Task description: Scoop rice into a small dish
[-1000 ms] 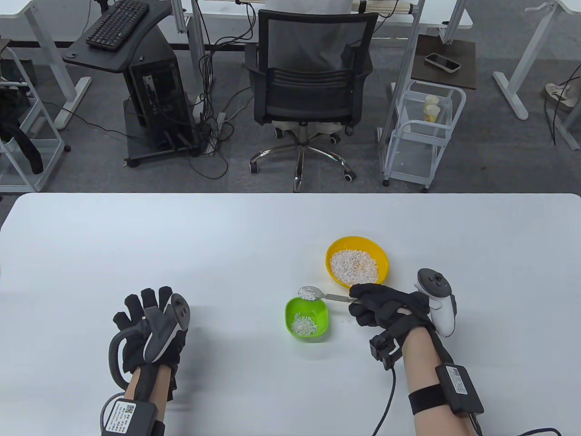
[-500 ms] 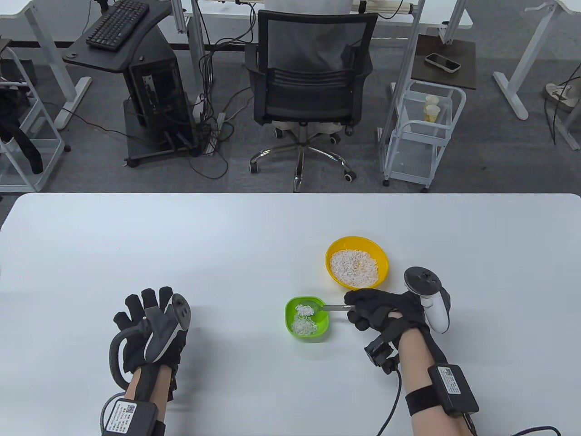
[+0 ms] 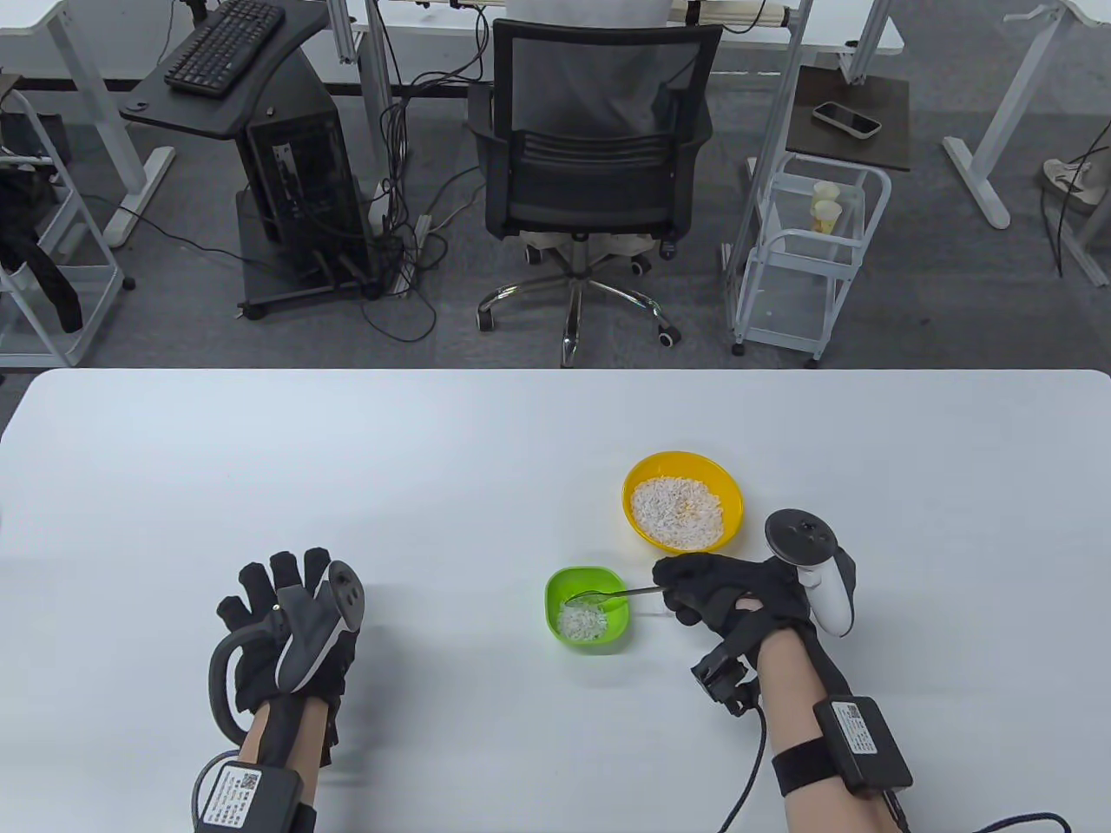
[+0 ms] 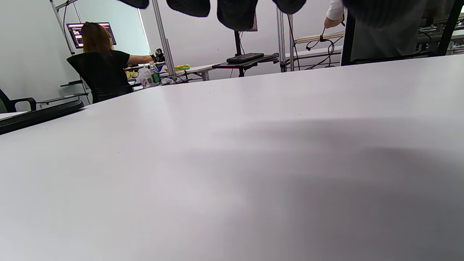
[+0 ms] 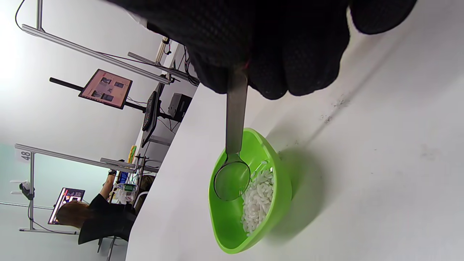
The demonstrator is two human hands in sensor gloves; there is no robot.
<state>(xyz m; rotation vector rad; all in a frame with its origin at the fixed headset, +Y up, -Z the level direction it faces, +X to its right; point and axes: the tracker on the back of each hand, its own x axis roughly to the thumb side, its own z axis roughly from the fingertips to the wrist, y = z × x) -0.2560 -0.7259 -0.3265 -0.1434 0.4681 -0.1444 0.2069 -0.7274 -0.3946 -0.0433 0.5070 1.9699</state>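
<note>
A small green dish (image 3: 588,607) holds a little white rice (image 3: 581,619); it also shows in the right wrist view (image 5: 250,203). Behind it to the right stands a yellow bowl (image 3: 684,501) full of rice. My right hand (image 3: 694,594) grips the handle of a metal spoon (image 3: 608,595). The spoon's bowl (image 5: 232,180) sits tipped inside the green dish, empty, next to the rice (image 5: 257,201). My left hand (image 3: 282,599) rests flat on the table far to the left, fingers spread, holding nothing.
The white table (image 3: 347,468) carries only the two dishes. An office chair (image 3: 594,173) and a white trolley (image 3: 807,252) stand beyond the table's far edge. In the left wrist view only bare tabletop (image 4: 232,163) lies ahead.
My right hand moved the rice-laden spoon left and down over the green dish and tipped it. The spoon is now empty and the rice lies in the dish. The left hand has not moved.
</note>
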